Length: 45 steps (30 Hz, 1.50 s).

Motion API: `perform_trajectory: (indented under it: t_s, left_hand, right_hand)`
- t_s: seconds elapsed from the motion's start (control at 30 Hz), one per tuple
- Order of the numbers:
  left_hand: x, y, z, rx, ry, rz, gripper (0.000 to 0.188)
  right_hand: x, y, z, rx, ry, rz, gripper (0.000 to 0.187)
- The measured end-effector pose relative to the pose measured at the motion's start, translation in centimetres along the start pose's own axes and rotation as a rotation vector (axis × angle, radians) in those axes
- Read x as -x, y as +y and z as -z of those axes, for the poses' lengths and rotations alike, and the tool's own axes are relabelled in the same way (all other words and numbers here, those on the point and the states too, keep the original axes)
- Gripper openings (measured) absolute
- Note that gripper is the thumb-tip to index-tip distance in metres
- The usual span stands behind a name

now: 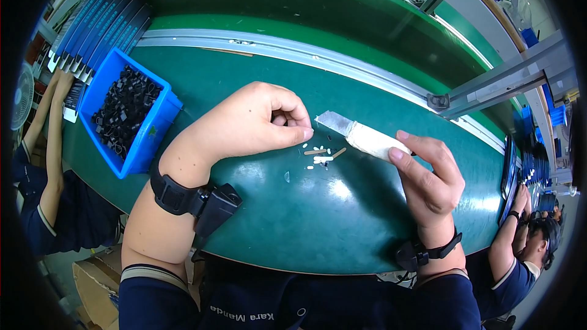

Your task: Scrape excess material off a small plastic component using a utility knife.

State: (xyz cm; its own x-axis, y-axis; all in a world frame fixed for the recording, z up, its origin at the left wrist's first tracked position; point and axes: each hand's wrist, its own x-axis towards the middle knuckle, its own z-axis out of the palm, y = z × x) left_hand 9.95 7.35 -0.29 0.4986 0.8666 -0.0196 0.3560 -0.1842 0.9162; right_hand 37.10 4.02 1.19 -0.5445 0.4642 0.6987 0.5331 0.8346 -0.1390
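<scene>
My right hand [433, 174] grips a knife by the end of its handle, between thumb and fingers. The knife [372, 140] has a short, flat grey blade and a handle wrapped in whitish tape; its blade points left. Just left of the blade tip, my left hand [264, 119] is closed in a pinch. Whatever sits between its fingertips is too small to make out. Below the blade, small white pieces [323, 159] and thin brown strips [315, 152] lie scattered on the green tabletop [275, 208].
A blue bin [165, 113] full of small black parts stands at the left. Behind it are upright blue boxes [113, 18]. A metal rail [293, 55] borders the far edge, beside a green conveyor belt [275, 0]. Co-workers' arms [54, 146] show at both sides.
</scene>
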Motion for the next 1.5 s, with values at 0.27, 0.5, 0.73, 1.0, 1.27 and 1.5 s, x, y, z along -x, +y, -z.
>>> perform_trajectory:
  t_s: [0.27,0.5,0.73,1.0,1.27,1.5]
  left_hand:
    - [-0.2,0.3,-1.1,0.077,0.078,0.016,0.014]
    - [-0.1,0.5,-1.2,-0.004,0.157,-0.06,0.012]
    - [-0.1,0.3,-0.9,-0.015,0.148,-0.092,0.008]
    - [0.0,0.2,-0.6,-0.044,0.156,-0.075,0.006]
    - [-0.1,0.6,-1.4,-0.198,0.264,-0.271,0.023]
    - [-0.4,0.1,-1.3,-0.34,0.295,-0.433,0.012]
  right_hand:
    - [-0.1,-0.1,-0.1,-0.006,-0.005,0.005,0.036]
    - [0.1,-0.2,0.0,-0.001,-0.006,0.003,0.036]
    - [0.0,-0.1,0.0,0.002,-0.003,0.007,0.036]
    - [0.0,0.0,-0.1,0.001,0.004,0.002,0.036]
    - [0.1,0.1,-0.1,-0.009,0.0,-0.015,0.037]
    - [0.1,0.2,-0.2,-0.026,0.023,-0.02,0.038]
